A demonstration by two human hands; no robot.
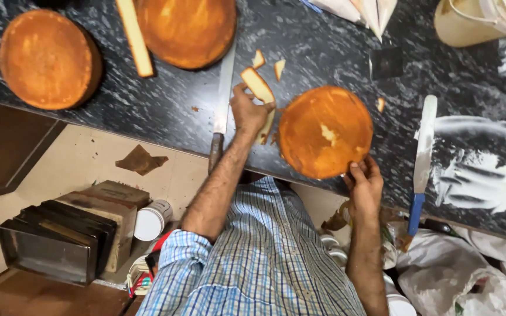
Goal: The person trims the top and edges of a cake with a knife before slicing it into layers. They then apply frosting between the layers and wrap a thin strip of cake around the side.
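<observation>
The dark marbled desk [147, 105] runs out of view at the top and right, cutting off one of the two round cakes [185, 29] at its far left. A third round cake [325, 131] lies near the front edge, the right hand [363, 178] resting curled fingers on its rim. The left hand [247, 111] pinches a cake strip [259, 88], its lower part hidden, beside a long knife [224, 93].
</observation>
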